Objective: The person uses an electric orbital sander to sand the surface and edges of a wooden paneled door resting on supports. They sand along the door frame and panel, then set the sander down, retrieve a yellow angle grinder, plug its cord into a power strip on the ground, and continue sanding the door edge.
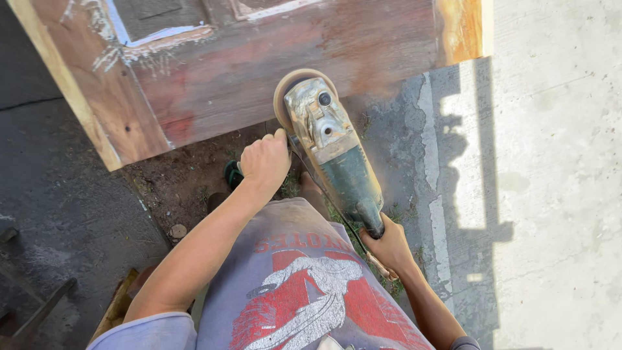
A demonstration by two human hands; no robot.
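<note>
Both hands grip the worn green-and-silver metal angle grinder (334, 152): left hand (264, 162) beside its head, right hand (389, 245) at its tail, disc on the reddish wooden door (259, 65).

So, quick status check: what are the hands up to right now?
Left hand grips the side handle. Right hand holds the tail of the angle grinder. Disc on the edge of the wooden door. Nothing in the way.

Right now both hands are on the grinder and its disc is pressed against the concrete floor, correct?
Not quite. In the head view the left hand and right hand do hold the grinder, but its disc is against the wooden door, not the concrete floor.
</note>
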